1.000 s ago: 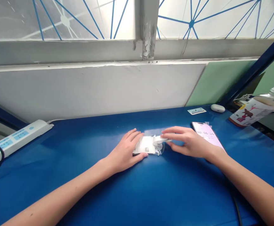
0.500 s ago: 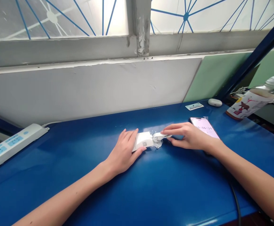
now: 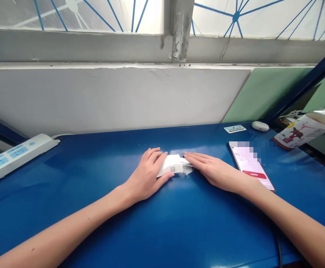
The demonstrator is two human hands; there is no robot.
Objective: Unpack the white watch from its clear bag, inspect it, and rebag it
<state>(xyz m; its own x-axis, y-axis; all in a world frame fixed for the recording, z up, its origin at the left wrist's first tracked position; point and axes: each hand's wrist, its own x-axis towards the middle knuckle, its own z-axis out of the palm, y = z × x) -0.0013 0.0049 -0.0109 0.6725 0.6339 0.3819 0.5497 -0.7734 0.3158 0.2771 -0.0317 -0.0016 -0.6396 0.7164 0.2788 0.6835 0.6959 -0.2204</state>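
A small white packet [image 3: 173, 163] with a printed code lies on the blue table [image 3: 179, 223], a bit of clear plastic wrap at its right end. My left hand [image 3: 147, 176] lies flat with its fingers and thumb on the packet's left side. From the right, my right hand [image 3: 212, 169] rests palm down, its fingertips touching the packet's right end. Most of the plastic wrap is hidden under my right fingers.
A phone [image 3: 251, 167] with a lit screen lies just right of my right hand. Behind it are a small card [image 3: 235, 128], a white earbud case [image 3: 260, 126] and a tipped bottle [image 3: 307, 128]. A white power strip [image 3: 14, 154] sits at far left. A wall borders the table's back.
My right hand has flattened palm down onto the packet's right end, covering the white piece it pinched before. The phone screen now shows a red bar. The left hand stayed put.
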